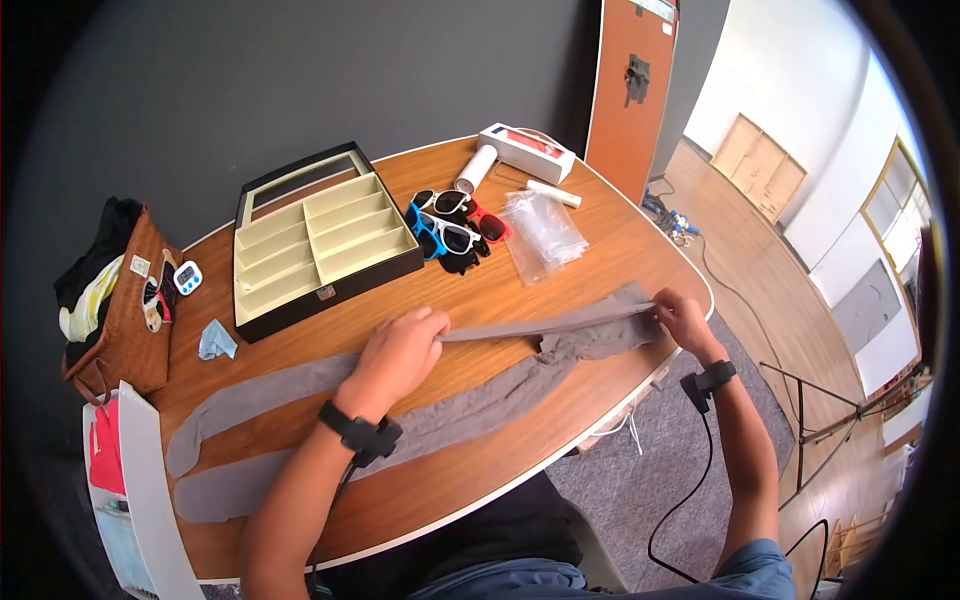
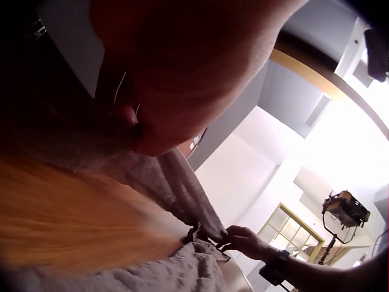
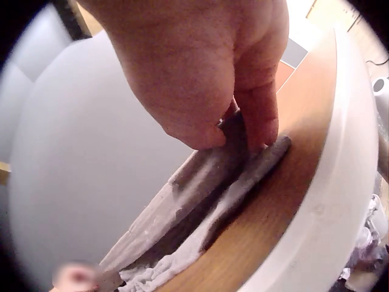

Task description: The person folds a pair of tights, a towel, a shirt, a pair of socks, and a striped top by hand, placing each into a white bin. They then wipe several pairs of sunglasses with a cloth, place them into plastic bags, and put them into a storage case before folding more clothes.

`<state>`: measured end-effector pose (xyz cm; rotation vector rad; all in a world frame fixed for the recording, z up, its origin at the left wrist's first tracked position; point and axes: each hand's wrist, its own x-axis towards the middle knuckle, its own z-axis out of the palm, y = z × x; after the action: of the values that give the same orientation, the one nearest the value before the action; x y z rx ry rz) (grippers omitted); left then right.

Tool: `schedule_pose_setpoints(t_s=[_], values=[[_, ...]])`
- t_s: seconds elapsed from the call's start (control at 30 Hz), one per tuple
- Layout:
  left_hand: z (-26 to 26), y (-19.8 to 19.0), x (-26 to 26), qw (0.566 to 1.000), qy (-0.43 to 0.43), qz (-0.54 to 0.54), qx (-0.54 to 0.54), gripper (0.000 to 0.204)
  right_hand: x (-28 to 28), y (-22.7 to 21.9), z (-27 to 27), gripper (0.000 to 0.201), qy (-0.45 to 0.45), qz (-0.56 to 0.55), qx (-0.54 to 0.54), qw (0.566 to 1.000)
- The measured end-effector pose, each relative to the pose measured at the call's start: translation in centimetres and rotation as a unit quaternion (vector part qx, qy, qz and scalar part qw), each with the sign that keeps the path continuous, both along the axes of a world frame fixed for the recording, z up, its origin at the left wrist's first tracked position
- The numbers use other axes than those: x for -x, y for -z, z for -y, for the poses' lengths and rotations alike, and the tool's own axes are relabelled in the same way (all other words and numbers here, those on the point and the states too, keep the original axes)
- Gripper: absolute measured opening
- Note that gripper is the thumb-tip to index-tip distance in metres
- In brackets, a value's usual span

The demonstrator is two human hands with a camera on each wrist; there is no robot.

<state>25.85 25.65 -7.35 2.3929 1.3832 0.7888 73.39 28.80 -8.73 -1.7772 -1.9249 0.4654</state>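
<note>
Head view: bright overall, with light from the window [image 1: 898,205] on the far right and the white wall [image 1: 790,70] there washed pale, while the dark wall [image 1: 300,80] on the far left reads dim; fisheye distortion bows the tabletop [image 1: 340,325], and the corners fall to black. Left wrist view: strongly backlit, the left hand [image 2: 188,73] in heavy shadow, glare beyond it on the right, wood grain smeared. Right wrist view: fairly bright, the right hand [image 3: 200,67] shaded underneath, corners darkened, a patch toward the left blurred.
</note>
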Motion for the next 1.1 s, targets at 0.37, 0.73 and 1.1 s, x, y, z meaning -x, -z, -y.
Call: schedule_pose_setpoints(t_s=[0.37,0.73,1.1], values=[[5.8,1.3,6.0,0.998,-0.059,-0.009,-0.004,0.015,-0.8,0.0,1.9,0.019,-0.084,0.053,-0.035,0.994],[4.3,2.8,9.0,0.991,-0.060,-0.073,0.097,0.022,14.6,-5.2,5.4,0.040,-0.171,0.086,0.017,0.981],[8.4,0.3,14.4,0.983,-0.107,-0.027,0.144,0.032,18.4,-1.5,4.6,0.036,-0.228,0.075,-0.028,0.970]])
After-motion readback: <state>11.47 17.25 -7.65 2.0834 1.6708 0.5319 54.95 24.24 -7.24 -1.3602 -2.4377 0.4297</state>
